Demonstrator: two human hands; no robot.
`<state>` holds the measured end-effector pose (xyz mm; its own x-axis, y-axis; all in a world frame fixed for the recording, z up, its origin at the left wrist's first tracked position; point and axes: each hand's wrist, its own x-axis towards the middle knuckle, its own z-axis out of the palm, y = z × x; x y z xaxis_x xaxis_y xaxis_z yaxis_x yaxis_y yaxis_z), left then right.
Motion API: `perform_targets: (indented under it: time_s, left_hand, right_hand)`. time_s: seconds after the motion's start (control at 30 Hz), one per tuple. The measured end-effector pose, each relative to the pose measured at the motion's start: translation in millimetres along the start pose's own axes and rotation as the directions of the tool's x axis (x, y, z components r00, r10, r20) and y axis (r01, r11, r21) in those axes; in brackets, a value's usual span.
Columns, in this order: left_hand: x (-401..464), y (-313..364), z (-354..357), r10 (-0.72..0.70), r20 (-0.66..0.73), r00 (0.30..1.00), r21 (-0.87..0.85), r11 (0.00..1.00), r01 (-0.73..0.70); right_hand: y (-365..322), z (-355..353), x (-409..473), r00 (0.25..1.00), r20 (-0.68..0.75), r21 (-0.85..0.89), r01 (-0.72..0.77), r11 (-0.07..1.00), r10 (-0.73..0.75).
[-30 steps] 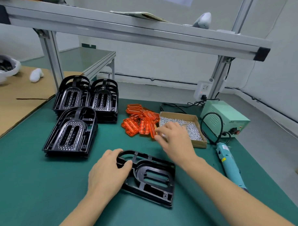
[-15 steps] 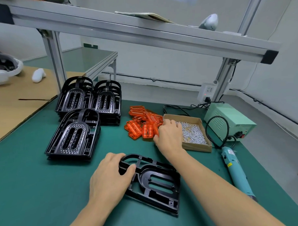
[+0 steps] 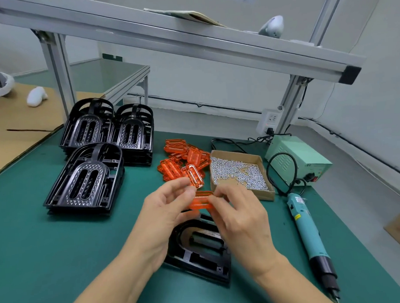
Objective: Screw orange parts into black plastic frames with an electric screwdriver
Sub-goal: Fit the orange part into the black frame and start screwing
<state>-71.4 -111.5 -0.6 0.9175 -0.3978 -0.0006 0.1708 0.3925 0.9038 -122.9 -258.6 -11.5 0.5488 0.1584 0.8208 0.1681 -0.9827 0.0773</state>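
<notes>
The fingers of the left hand [image 3: 165, 211] are curling around one clear orange part [image 3: 193, 175], pinching it by its lower edge and holding it up above the work, while the fingers of the right hand [image 3: 239, 215] are pinching a second orange part [image 3: 199, 202] from its right end; the two pieces are sitting close together between the hands, and whether they are touching cannot be told. Directly beneath the hands a single black plastic frame [image 3: 198, 253] is lying flat on the green surface [image 3: 50, 247], half hidden by the wrists, with no orange piece seated in it and no screw visible in it, so the fitting appears to be only beginning. Just beyond the hands the heap of loose orange parts [image 3: 183, 156] is waiting, and beside it, to the right, an open cardboard box of screws [image 3: 236, 172] is sitting full. The electric screwdriver [image 3: 308, 227] is lying untouched on the surface well to the right, its cord running back to the pale green power unit [image 3: 301, 157]. To the left, three stacks of black frames [image 3: 89, 178] are standing by; from here it is unclear whether those are finished. Judging by this, placing, screwing and driving are all still ahead for this frame.
</notes>
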Motion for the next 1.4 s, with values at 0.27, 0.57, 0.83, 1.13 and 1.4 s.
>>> perform_targets:
  time_s: [0.27,0.57,0.83,1.13,1.4]
  left_hand:
    - [-3.7,-0.1,-2.4,0.025,0.08,0.996,-0.056,0.998,-0.021]
    - [-9.4,0.9,3.8,-0.06,0.135,0.989,0.032,0.998,0.056]
    - [-7.4,4.1,3.8,-0.145,0.099,0.984,0.075,0.988,0.138]
    - [-1.9,3.5,1.7,-0.203,0.094,0.975,0.21,0.961,0.18]
    - [1.5,2.1,0.0,-0.224,0.122,0.967,0.254,0.949,0.188]
  right_hand:
    - [3.5,-29.2,-16.6,0.908,0.185,0.609,-0.406,0.681,0.376]
    - [8.7,-39.0,-21.8,0.717,0.451,0.796,-0.592,0.124,0.532]
    - [9.1,-39.6,-22.3,0.617,0.559,0.75,-0.661,-0.021,0.554]
    - [17.4,-41.5,-26.3,0.677,0.583,0.703,-0.698,0.14,0.45]
    - [24.5,-47.5,-23.6,0.806,0.537,0.584,-0.567,0.581,0.248]
